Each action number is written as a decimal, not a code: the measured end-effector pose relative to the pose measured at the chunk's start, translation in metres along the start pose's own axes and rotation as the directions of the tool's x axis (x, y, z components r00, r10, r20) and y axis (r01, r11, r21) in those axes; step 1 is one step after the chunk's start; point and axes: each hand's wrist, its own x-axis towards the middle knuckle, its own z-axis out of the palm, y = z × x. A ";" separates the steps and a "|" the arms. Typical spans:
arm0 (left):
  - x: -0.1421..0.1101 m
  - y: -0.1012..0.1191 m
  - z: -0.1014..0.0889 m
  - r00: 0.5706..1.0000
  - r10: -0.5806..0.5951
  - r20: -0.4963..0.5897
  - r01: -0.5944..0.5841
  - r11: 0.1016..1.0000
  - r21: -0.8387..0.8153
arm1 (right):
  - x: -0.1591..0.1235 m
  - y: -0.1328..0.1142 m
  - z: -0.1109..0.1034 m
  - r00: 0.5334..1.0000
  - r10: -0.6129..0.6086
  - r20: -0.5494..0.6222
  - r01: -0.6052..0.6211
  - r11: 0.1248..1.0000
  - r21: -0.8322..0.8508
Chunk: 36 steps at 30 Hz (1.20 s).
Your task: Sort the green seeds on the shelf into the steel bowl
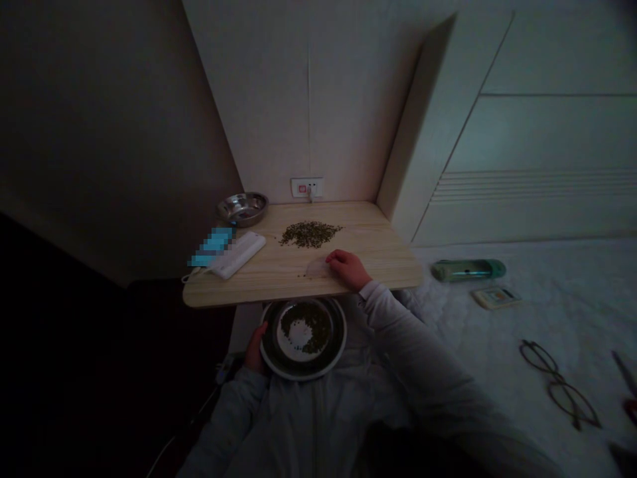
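Note:
My left hand grips the left side of a round, white-rimmed dish just below the table's front edge. Small dark-green grains, possibly beans, lie around the dish's white middle. Over the front of the wooden table, my right hand has its fingers pinched on a thin, see-through flat piece, perhaps a plastic scraper. A few stray grains lie beside that piece. Beyond the right hand, a loose pile of the same grains is spread on the wooden tabletop.
A steel bowl, a phone with a lit screen and a white power strip occupy the table's left side. A wall socket sits behind. On the bed are a green case, a small box and glasses.

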 end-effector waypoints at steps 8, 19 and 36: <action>-0.002 0.002 0.004 0.999 -0.045 0.008 0.045 0.999 0.007 | 0.000 -0.001 0.002 1.000 -0.007 0.007 0.006 1.000 0.006; 0.001 0.002 0.001 0.998 -0.062 -0.029 0.062 0.998 0.008 | 0.000 -0.003 0.003 1.000 -0.019 0.018 0.019 1.000 -0.012; 0.001 0.001 0.002 0.995 -0.096 0.018 0.096 0.995 -0.012 | 0.002 -0.005 0.011 0.999 -0.034 0.040 0.036 0.997 -0.066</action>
